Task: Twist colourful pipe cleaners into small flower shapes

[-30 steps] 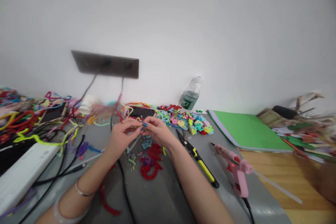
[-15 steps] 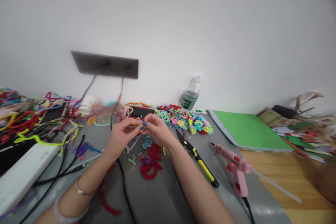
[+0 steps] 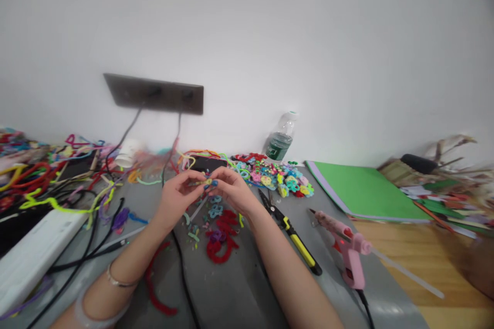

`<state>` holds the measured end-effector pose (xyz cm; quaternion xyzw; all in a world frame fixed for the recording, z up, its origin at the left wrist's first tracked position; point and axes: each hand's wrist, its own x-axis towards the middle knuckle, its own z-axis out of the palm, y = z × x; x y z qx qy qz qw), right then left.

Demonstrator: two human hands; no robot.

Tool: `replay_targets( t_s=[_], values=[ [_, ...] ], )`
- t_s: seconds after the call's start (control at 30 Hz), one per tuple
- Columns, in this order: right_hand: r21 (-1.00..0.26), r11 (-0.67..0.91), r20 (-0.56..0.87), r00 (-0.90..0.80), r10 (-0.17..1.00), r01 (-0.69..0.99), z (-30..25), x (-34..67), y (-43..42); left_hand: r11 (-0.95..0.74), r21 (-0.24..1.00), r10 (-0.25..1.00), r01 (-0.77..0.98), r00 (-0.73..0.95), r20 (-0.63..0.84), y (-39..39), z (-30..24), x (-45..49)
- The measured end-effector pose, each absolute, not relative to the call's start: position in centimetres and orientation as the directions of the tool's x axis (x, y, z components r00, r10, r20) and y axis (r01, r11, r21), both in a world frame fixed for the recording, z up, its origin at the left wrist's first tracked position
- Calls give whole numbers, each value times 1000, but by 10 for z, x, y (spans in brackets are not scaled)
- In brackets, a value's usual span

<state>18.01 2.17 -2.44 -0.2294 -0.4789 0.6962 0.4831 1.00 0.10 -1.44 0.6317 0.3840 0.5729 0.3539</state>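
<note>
My left hand (image 3: 175,198) and my right hand (image 3: 231,190) meet above the grey mat (image 3: 239,288), fingertips pinched together on a small yellow and blue pipe-cleaner piece (image 3: 207,182). Under the hands lie red pipe-cleaner loops (image 3: 222,239), a small blue flower shape (image 3: 215,211) and short cut scraps (image 3: 193,234). A black cable (image 3: 181,272) runs between my forearms.
Yellow-handled pliers (image 3: 293,236) and a pink glue gun (image 3: 347,252) lie right of my right arm. A heap of finished coloured flowers (image 3: 278,177), a water bottle (image 3: 281,139), a green folder (image 3: 363,193), tangled pipe cleaners (image 3: 50,175) and a white box (image 3: 34,249) surround the mat.
My hands have stayed in place, with the fingers shifting slightly around the small piece. Nothing else has moved.
</note>
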Motion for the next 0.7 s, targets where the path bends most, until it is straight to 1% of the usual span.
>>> replay_targets(
  t_s=[0.13,0.3,0.4,0.57,0.63,0.7],
  values=[
    [-904,-45,158,-430,889,-426,-22,180,20,-479,874,878,84,69,474,3,-14,9],
    [-911,-3,191,-428,883,-413,-23,180,21,-380,925,924,-13,44,380,3,-11,10],
    [-899,-9,193,-415,889,-438,-24,180,21,-341,939,938,-49,45,343,3,-9,10],
    [-889,-17,178,-377,909,-458,-23,180,22,-215,971,972,-106,75,224,4,-12,11],
    [-894,-15,173,-375,911,-448,-23,180,22,-224,970,972,-98,54,230,4,-14,11],
    [-897,-15,171,-377,910,-442,-23,181,22,-265,961,963,-80,25,267,5,-15,10]
  ],
)
